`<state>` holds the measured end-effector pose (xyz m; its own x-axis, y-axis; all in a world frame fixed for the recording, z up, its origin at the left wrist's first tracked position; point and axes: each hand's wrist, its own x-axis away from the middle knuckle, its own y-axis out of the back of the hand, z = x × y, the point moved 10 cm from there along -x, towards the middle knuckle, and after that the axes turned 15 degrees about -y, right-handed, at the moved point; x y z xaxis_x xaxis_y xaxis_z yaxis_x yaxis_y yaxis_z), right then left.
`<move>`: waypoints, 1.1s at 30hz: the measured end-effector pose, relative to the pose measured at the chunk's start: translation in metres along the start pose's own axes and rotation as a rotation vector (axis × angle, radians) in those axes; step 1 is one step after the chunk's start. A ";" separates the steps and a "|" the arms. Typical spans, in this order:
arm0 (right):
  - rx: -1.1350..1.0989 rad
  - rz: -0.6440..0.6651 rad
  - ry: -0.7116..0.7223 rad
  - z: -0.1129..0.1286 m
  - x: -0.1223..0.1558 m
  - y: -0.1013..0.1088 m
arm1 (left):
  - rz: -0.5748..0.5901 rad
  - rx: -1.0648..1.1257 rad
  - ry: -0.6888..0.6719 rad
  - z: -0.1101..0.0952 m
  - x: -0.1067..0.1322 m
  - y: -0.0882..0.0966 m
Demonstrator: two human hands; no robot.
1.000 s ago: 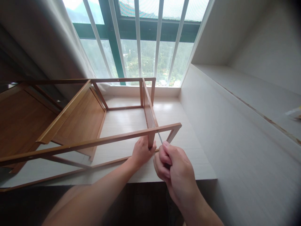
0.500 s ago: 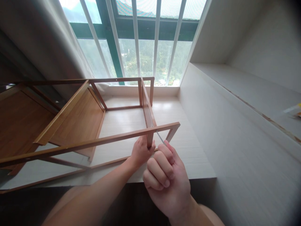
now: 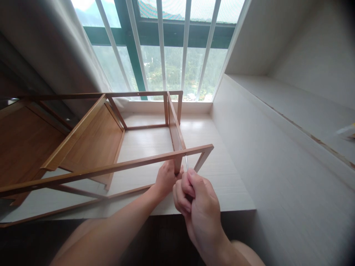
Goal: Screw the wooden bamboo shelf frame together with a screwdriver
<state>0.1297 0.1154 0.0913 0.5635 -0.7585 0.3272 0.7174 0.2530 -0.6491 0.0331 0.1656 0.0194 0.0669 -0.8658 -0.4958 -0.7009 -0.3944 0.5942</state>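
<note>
A brown wooden shelf frame [image 3: 133, 162] lies on its side along a pale ledge. My left hand [image 3: 166, 179] reaches under its near rail and is closed around the lower edge of the narrow cross board [image 3: 175, 129]. In front of it, my right hand [image 3: 198, 197] is wrapped around a screwdriver [image 3: 186, 162], of which only the thin metal shaft shows; the handle is hidden in the fist. The shaft's tip meets the underside of the near rail, beside the cross board.
A barred window [image 3: 172, 59] stands behind the pale ledge [image 3: 146, 144]. To the left hangs a grey curtain [image 3: 69, 48]. A white side wall [image 3: 266, 147] with a shelf recess bounds the right. Wider wooden panels [image 3: 91, 142] fill the frame's left part.
My right hand has turned at the wrist, its thumb side swinging over to the left, and the shaft now stands more upright. My left hand and the frame stay where they were.
</note>
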 end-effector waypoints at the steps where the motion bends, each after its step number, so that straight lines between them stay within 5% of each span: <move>1: 0.053 -0.023 0.011 0.001 -0.001 0.003 | 0.015 -0.036 -0.015 0.001 0.000 -0.002; 24: 0.836 -0.278 0.164 0.037 0.004 0.017 | 0.051 -0.123 -0.050 -0.008 -0.001 0.000; 33: 0.920 -0.300 0.180 0.041 0.004 0.019 | 0.061 -0.105 -0.044 -0.005 0.000 -0.003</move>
<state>0.1625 0.1417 0.1090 0.2897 -0.9285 0.2322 0.9026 0.3458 0.2563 0.0384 0.1655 0.0210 -0.0064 -0.8759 -0.4824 -0.6247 -0.3732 0.6859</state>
